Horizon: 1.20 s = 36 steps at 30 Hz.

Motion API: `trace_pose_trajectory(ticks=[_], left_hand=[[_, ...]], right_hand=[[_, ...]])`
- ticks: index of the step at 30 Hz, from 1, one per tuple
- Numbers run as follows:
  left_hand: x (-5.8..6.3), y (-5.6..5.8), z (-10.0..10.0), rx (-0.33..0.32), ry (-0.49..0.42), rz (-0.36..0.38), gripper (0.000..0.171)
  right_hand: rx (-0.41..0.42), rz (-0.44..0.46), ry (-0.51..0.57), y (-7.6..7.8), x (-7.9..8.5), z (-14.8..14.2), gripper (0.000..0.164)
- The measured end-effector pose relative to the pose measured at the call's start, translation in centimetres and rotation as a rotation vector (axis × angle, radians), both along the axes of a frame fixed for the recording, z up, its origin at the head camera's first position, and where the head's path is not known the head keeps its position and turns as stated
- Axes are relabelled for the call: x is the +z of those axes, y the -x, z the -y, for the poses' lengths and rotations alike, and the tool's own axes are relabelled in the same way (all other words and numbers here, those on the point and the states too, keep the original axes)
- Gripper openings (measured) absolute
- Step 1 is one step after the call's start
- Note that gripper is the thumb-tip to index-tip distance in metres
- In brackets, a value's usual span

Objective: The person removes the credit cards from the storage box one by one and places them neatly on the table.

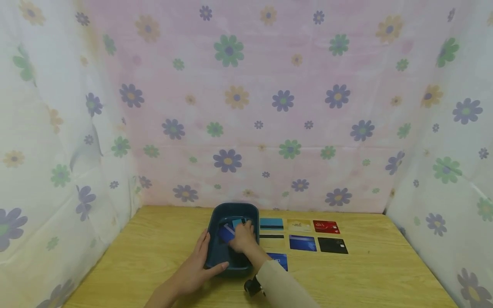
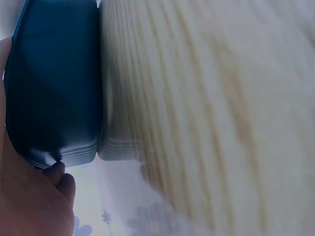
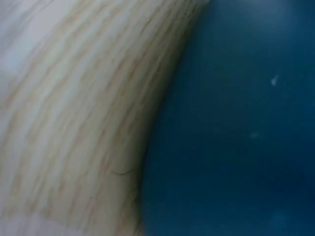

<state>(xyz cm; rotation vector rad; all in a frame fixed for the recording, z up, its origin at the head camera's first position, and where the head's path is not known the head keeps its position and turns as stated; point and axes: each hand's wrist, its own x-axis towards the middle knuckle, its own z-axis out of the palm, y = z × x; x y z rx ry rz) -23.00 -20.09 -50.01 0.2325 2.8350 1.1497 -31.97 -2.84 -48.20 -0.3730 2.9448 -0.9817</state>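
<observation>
A deep dark-blue plastic box (image 1: 231, 271) stands on the wooden table. My left hand (image 1: 190, 267) grips its left side, thumb over the near rim and fingers along the outer wall. In the left wrist view, fingertips (image 2: 61, 179) of that hand curl at the box's end. Reaching down inside is my right hand (image 1: 244, 237), its fingers over a dark-blue card (image 1: 226, 233) and a light-blue card (image 1: 236, 222). Whether it pinches either card I cannot tell. The box's blue wall (image 3: 236, 137) fills much of the right wrist view, where no fingers show.
Right of the box, cards lie in rows: light-blue (image 1: 271, 223), gold (image 1: 299, 225), red (image 1: 326, 226), striped cream (image 1: 271, 241), blue (image 1: 302, 243) and black (image 1: 333, 245). Another blue card (image 1: 280, 260) lies nearer, partly behind the right arm. Flowered cloth (image 1: 254, 128) surrounds the table.
</observation>
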Motion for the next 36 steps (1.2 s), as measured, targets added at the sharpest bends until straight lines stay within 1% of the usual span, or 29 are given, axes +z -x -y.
trace_pose_trajectory(ticks=[2, 3, 7, 9, 11, 15, 17, 20, 23, 25, 29, 36], left_hand=[[-0.03, 0.00, -0.01, 0.000, -0.002, 0.004, 0.116], [-0.06, 0.00, -0.01, 0.000, -0.002, 0.006, 0.116], [-0.07, -0.05, -0.01, -0.001, -0.003, 0.012, 0.116], [-0.02, -0.10, -0.03, -0.001, -0.003, 0.012, 0.116], [0.09, -0.15, -0.07, -0.002, -0.004, 0.010, 0.116], [0.31, -0.26, -0.18, -0.003, -0.003, 0.008, 0.115], [0.36, -0.26, -0.21, -0.003, -0.003, 0.007, 0.115], [0.39, -0.26, -0.25, -0.006, -0.007, 0.003, 0.115], [0.31, -0.22, -0.25, -0.007, -0.005, -0.001, 0.115], [0.24, -0.19, -0.21, -0.006, -0.001, -0.002, 0.115], [0.10, -0.06, -0.16, -0.007, -0.005, -0.005, 0.115], [0.22, -0.11, -0.20, -0.010, -0.019, 0.002, 0.115]], right_hand=[[-0.006, -0.004, 0.008, 0.06, -0.07, -0.02, 0.042], [-0.007, -0.006, 0.012, 0.07, -0.11, -0.02, 0.045], [-0.015, -0.008, 0.029, 0.01, -0.19, -0.02, 0.064], [-0.012, -0.022, 0.035, 0.04, -0.24, -0.03, 0.070], [-0.003, -0.046, 0.032, 0.09, -0.39, -0.06, 0.065], [0.023, -0.118, 0.064, 0.15, -0.61, -0.22, 0.042], [0.029, -0.144, 0.083, 0.15, -0.73, -0.27, 0.036], [0.037, -0.161, 0.104, 0.18, -0.79, -0.20, 0.037], [0.032, -0.155, 0.114, 0.25, -0.77, -0.04, 0.043], [0.030, -0.149, 0.135, 0.29, -0.63, 0.04, 0.044], [0.033, -0.152, 0.177, 0.27, -0.42, 0.07, 0.041], [0.048, -0.157, 0.225, 0.17, -0.28, -0.12, 0.038]])
